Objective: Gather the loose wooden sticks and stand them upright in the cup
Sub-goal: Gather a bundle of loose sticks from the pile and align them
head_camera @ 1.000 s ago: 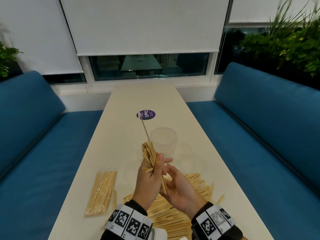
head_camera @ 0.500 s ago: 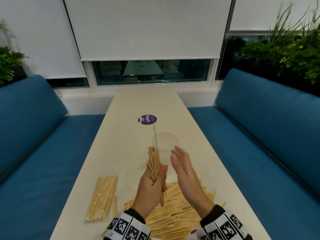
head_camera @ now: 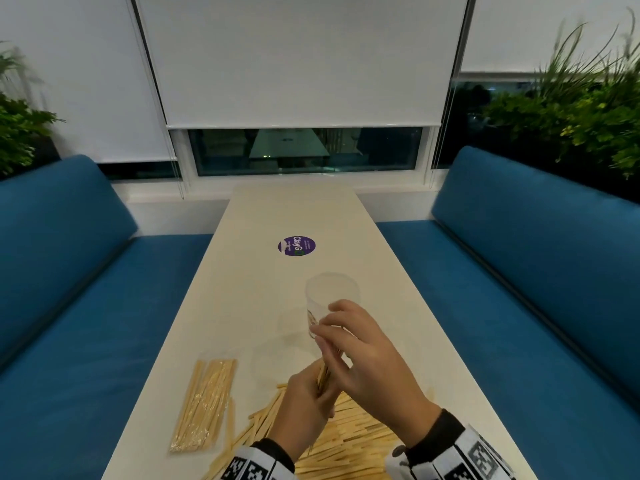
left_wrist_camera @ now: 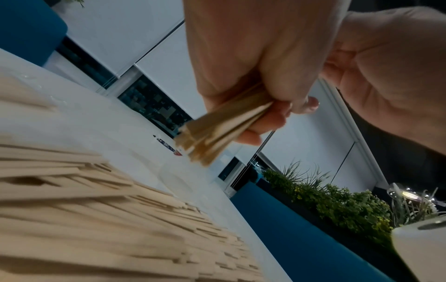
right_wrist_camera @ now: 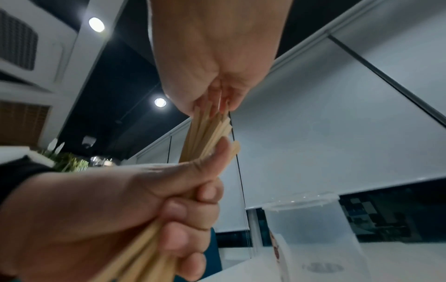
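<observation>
Your left hand point(head_camera: 304, 408) fists a stick bundle point(right_wrist_camera: 207, 133) low center; right hand's point(head_camera: 367, 358) fingers curl over its top. Clear cup point(head_camera: 331, 299) sits just above, below the purple "ClayG" sticker point(head_camera: 296, 245).

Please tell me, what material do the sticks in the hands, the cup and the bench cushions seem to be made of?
Sticks: probably unfinished wood; pale tan, matte, flat thin strips.
Cup: likely thin clear plastic, perhaps slightly frosted; the table shows through its wall.
Bench cushions: seemingly woven fabric upholstery; matte blue, soft rounded edges, no shine.
</observation>
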